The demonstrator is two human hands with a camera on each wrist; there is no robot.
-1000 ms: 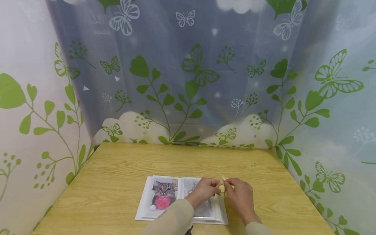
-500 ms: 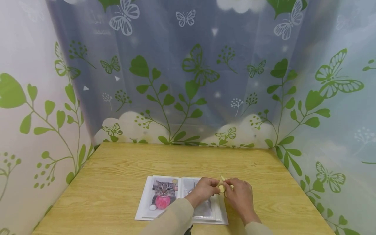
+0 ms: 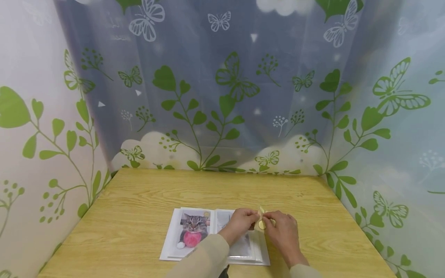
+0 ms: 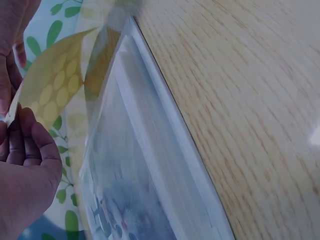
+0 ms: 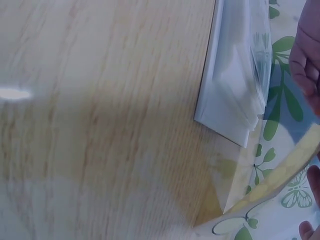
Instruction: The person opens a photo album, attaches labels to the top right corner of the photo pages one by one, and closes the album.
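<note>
Risk, in my judgement: the thin yellow sheet (image 4: 54, 75) could crease or tear if the two grips pull unevenly. It bows in the air near the open album's (image 3: 169, 239) far right corner. Left hand (image 3: 240, 224) and right hand (image 3: 284, 232) nearly meet, both pinching the sheet; forearms converge.

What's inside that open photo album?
On the left, a cat picture; on the right, a greyish picture, partly covered by the left hand and sleeve, so its subject is unclear. Any pages underneath can't be seen.
</note>
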